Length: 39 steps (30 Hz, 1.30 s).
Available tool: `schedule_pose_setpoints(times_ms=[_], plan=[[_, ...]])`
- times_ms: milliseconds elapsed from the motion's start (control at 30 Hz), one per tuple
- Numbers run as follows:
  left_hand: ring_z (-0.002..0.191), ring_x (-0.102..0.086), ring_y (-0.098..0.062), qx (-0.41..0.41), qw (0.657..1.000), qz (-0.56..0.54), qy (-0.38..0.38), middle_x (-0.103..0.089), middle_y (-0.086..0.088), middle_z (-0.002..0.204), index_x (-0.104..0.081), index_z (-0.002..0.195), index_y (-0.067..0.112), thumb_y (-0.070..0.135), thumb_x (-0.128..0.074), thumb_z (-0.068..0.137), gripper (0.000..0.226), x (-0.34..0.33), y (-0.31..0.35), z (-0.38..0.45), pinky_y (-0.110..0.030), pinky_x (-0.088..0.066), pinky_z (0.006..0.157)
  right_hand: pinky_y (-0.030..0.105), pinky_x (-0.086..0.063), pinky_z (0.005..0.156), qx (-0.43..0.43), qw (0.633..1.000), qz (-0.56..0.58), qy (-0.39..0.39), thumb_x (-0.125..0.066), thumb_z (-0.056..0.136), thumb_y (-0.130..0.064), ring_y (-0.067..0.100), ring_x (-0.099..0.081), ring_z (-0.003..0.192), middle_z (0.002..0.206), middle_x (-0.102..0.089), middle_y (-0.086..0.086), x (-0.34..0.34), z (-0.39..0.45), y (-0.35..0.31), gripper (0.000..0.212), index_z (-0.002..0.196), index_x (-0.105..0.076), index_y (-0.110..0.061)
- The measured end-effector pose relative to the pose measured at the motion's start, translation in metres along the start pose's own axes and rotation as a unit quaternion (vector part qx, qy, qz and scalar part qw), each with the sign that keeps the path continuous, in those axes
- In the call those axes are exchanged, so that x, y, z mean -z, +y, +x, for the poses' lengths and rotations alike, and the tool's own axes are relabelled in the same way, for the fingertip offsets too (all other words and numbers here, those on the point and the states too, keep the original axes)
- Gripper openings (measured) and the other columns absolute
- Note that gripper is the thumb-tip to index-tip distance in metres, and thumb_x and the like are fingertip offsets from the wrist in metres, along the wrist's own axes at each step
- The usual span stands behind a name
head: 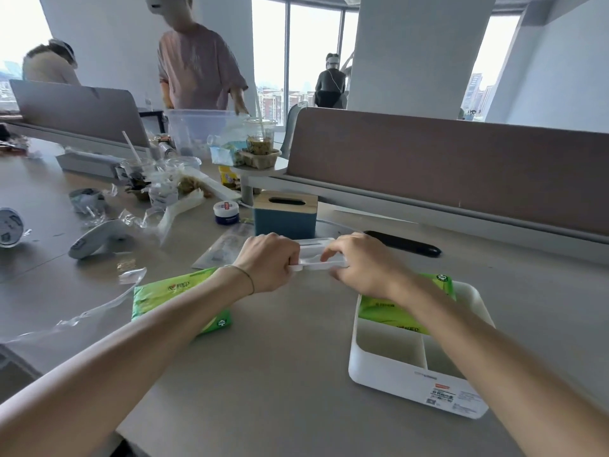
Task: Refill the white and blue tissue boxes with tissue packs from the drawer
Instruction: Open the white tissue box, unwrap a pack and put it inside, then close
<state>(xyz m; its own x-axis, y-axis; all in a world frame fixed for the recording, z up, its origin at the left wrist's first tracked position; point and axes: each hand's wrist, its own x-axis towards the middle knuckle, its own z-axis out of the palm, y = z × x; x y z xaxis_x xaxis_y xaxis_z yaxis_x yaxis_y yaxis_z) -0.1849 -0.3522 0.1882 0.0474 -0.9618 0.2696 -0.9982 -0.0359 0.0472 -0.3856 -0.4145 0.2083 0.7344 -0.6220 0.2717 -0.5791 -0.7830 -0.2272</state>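
Note:
Both hands hold a flat white lid [314, 253] above the desk: my left hand [268, 263] grips its left end, my right hand [361, 265] its right end. The white tissue box [389, 374] lies open at the right with a green tissue pack [389, 311] resting in its far compartment, partly hidden by my right forearm. A second green tissue pack [171, 295] lies on the desk under my left forearm. The blue tissue box [285, 216], with its wooden slotted top on, stands just beyond the lid.
Cups, plastic wrap [82, 315], a small round jar [226, 212] and food containers crowd the left of the desk. A black bar [403, 244] lies by the brown divider [461, 169]. Three people stand beyond the desks.

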Motion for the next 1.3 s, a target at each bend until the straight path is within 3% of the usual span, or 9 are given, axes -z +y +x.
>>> schedule_pose_setpoints(times_ms=[100, 300, 400, 633, 767, 1067, 1200, 1300], plan=[[0.078, -0.062, -0.019, -0.011, 0.999, -0.018, 0.025, -0.065, 0.011, 0.084, -0.070, 0.089, 0.028, 0.024, -0.068, 0.087, 0.005, 0.024, 0.006, -0.007, -0.031, -0.047, 0.065, 0.031, -0.044, 0.084, 0.009, 0.999, 0.004, 0.035, -0.063, 0.088, -0.020, 0.022, -0.060, 0.108, 0.113, -0.070, 0.000, 0.006, -0.004, -0.001, 0.025, 0.111, -0.071, -0.024], [0.076, -0.064, -0.018, -0.053, 0.995, -0.044, 0.077, -0.069, 0.012, 0.080, -0.068, 0.084, 0.030, 0.028, -0.073, 0.083, 0.006, 0.054, 0.031, -0.024, -0.032, -0.050, 0.064, 0.039, -0.050, 0.076, 0.044, 0.994, -0.013, 0.097, -0.065, 0.086, -0.027, 0.020, -0.061, 0.091, 0.091, -0.071, -0.004, 0.037, -0.037, 0.007, 0.015, 0.095, -0.076, -0.023], [0.077, -0.063, -0.016, -0.085, 0.992, -0.058, 0.074, -0.070, 0.013, 0.082, -0.069, 0.088, 0.030, 0.031, -0.076, 0.085, 0.007, 0.063, 0.054, -0.033, -0.030, -0.043, 0.064, 0.038, -0.051, 0.071, 0.068, 0.989, -0.016, 0.127, -0.071, 0.083, -0.023, 0.015, -0.057, 0.082, 0.081, -0.060, -0.013, 0.051, -0.068, 0.014, 0.014, 0.094, -0.079, -0.021], [0.080, -0.057, -0.011, -0.139, 0.983, -0.091, 0.080, -0.069, 0.016, 0.086, -0.069, 0.093, 0.032, 0.033, -0.074, 0.089, 0.006, 0.056, 0.115, -0.059, -0.034, -0.051, 0.076, 0.043, -0.052, 0.061, 0.027, 0.984, -0.017, 0.174, -0.071, 0.079, -0.024, 0.021, -0.060, 0.070, 0.076, -0.060, -0.006, 0.065, -0.151, 0.025, 0.010, 0.086, -0.079, -0.022], [0.078, -0.057, -0.012, -0.167, 0.979, -0.095, 0.068, -0.070, 0.015, 0.089, -0.068, 0.094, 0.032, 0.028, -0.072, 0.089, 0.007, 0.044, 0.139, -0.065, -0.036, -0.052, 0.074, 0.040, -0.052, 0.061, 0.010, 0.986, -0.017, 0.166, -0.078, 0.079, -0.013, 0.019, -0.059, 0.069, 0.076, -0.060, -0.004, 0.064, -0.184, 0.032, 0.011, 0.088, -0.080, -0.020], [0.082, -0.060, -0.011, -0.181, 0.979, -0.093, 0.007, -0.071, 0.016, 0.093, -0.068, 0.098, 0.031, 0.028, -0.068, 0.092, 0.007, 0.025, 0.159, -0.065, -0.030, -0.049, 0.074, 0.039, -0.052, 0.065, -0.020, 0.991, -0.012, 0.132, -0.077, 0.080, -0.015, 0.015, -0.058, 0.072, 0.076, -0.058, -0.009, 0.050, -0.205, 0.048, 0.012, 0.090, -0.081, -0.021], [0.083, -0.056, -0.006, -0.213, 0.970, -0.113, 0.002, -0.066, 0.017, 0.091, -0.070, 0.094, 0.033, 0.045, -0.072, 0.087, 0.013, 0.018, 0.152, -0.062, -0.029, -0.044, 0.070, 0.037, -0.052, 0.067, -0.049, 0.994, 0.007, 0.093, -0.077, 0.082, -0.019, 0.012, -0.059, 0.073, 0.076, -0.057, -0.013, 0.044, -0.205, 0.053, 0.011, 0.090, -0.080, -0.026], [0.109, -0.052, -0.007, -0.237, 0.956, -0.167, 0.036, -0.060, 0.016, 0.114, -0.068, 0.111, 0.038, 0.061, -0.075, 0.078, 0.040, 0.014, 0.143, -0.051, -0.028, -0.045, 0.091, 0.035, -0.051, 0.070, -0.038, 0.996, 0.017, 0.079, -0.076, 0.082, -0.021, 0.008, -0.059, 0.076, 0.078, -0.059, -0.017, 0.041, -0.204, 0.055, 0.011, 0.090, -0.079, -0.027]])
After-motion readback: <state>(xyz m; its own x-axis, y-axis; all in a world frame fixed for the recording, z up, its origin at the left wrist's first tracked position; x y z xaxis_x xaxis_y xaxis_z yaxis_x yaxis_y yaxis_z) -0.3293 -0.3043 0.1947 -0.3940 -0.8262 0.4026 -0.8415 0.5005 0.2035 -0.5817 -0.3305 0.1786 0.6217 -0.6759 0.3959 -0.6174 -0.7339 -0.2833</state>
